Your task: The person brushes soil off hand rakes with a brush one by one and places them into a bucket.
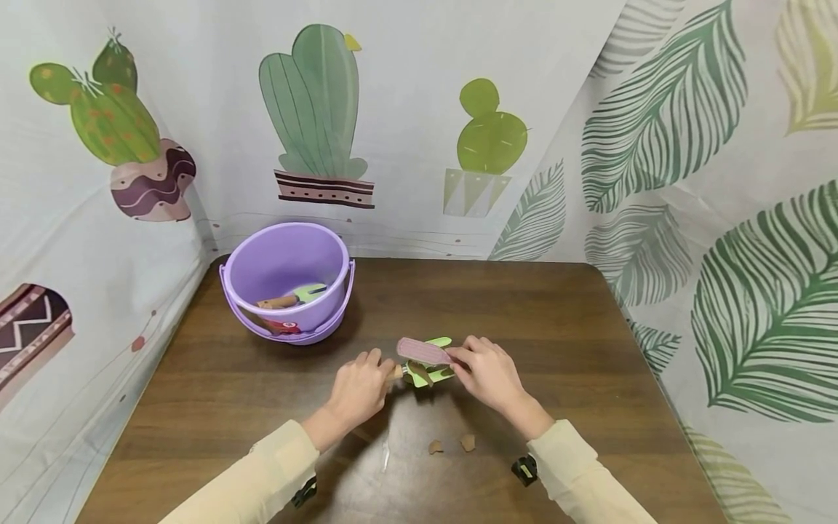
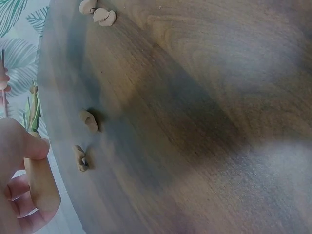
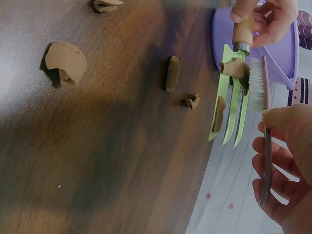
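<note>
My left hand (image 1: 358,386) grips the wooden handle (image 3: 243,33) of a small green garden fork (image 3: 224,92), held above the table. Brown clay-like lumps (image 3: 235,68) cling to its base and one tine. In my right hand (image 1: 489,371) is a brush (image 1: 422,352) with a pink back, its handle pinched between thumb and fingers. The brush's white bristles (image 3: 257,85) face the fork and meet the lump near its neck. From the left wrist view, only the fork's handle and a sliver of green show beside my curled fingers.
Several brown clay-like pieces (image 3: 173,74) lie scattered on the wooden table (image 1: 497,306). At the back left stands a purple bucket (image 1: 281,255) with its handle lowered. Inside it lies another green-headed tool (image 1: 310,292) with a wooden handle. A patterned cloth (image 1: 406,87) hangs behind.
</note>
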### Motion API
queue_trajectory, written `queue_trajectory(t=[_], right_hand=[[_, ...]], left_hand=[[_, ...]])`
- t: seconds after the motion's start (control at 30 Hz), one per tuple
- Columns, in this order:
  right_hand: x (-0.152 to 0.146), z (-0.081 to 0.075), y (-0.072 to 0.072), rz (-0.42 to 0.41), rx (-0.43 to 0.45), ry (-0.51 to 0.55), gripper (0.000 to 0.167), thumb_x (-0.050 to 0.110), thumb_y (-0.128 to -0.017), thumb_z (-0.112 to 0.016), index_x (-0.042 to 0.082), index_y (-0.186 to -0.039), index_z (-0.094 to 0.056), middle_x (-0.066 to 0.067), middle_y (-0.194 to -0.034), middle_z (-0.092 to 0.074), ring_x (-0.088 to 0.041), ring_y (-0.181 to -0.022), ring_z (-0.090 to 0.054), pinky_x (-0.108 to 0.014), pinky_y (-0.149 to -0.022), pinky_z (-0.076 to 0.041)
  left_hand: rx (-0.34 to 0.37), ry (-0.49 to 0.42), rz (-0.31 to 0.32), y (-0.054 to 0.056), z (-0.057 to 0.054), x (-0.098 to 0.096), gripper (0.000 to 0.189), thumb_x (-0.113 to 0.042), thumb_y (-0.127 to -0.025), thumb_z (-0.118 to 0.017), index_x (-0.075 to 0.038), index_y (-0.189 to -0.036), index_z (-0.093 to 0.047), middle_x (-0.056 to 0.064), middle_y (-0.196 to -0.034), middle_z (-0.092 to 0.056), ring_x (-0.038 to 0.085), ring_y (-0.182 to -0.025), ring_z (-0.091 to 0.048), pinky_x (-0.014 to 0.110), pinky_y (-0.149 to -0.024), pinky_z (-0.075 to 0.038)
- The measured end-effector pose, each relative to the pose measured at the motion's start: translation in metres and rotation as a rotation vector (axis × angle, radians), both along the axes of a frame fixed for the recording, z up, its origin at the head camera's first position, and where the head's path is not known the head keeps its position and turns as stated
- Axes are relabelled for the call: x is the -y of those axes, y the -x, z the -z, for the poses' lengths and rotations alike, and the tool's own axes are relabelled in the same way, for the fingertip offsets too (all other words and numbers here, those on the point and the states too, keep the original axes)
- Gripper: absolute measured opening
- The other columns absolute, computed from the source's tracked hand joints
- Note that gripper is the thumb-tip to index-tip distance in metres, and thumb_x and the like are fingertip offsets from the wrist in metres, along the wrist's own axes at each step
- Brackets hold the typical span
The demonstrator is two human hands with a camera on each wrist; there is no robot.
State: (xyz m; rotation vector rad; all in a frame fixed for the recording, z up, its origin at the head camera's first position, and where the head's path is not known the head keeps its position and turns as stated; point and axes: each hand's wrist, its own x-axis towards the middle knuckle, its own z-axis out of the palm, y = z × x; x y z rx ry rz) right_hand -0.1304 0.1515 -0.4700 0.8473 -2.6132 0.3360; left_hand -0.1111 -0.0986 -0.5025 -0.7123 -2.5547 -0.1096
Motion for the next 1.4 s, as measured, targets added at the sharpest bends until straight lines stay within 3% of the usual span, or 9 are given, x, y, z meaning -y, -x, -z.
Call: queue_trajectory(t=[0.27,0.8,1.1,1.4], right_hand=[[-0.006,0.0,-0.002,-0.004,-0.005,0.003,0.019,0.019,-0.075,-0.073,0.019,-0.094,-0.073,0.006,-0.075,-0.056,-0.011,-0.064,-0.047,-0.023,-0.054,-0.04],[-0.015,-0.002,-0.009,0.004,0.032,0.005,0.022,0.019,-0.074,-0.074,0.019,-0.096,-0.073,0.008,-0.075,-0.056,-0.009,-0.062,-0.045,-0.021,-0.052,-0.038],[-0.014,-0.002,-0.006,-0.012,-0.005,0.035,0.02,0.018,-0.076,-0.072,0.017,-0.096,-0.072,0.006,-0.078,-0.059,-0.011,-0.065,-0.047,-0.024,-0.056,-0.041],[-0.007,-0.005,-0.001,0.026,-0.044,0.063,0.02,0.018,-0.075,-0.073,0.017,-0.095,-0.073,0.006,-0.077,-0.058,-0.013,-0.066,-0.049,-0.026,-0.055,-0.04]], left_hand=[[-0.003,-0.008,-0.025,0.002,-0.004,0.003,0.027,-0.019,-0.061,-0.075,-0.013,-0.083,-0.061,0.004,-0.073,-0.05,0.02,-0.059,-0.051,0.029,-0.041,-0.04],[0.013,-0.019,-0.045,0.006,-0.003,0.009,0.028,-0.023,-0.061,-0.076,-0.014,-0.084,-0.062,0.003,-0.072,-0.049,0.019,-0.058,-0.05,0.029,-0.039,-0.038],[0.061,-0.021,-0.069,0.006,-0.003,0.01,0.025,-0.023,-0.063,-0.075,-0.014,-0.084,-0.062,0.002,-0.071,-0.049,0.019,-0.056,-0.05,0.03,-0.037,-0.037],[0.082,-0.01,-0.072,0.005,-0.004,0.011,0.025,-0.022,-0.062,-0.076,-0.015,-0.082,-0.062,0.001,-0.07,-0.05,0.019,-0.055,-0.051,0.033,-0.037,-0.039]])
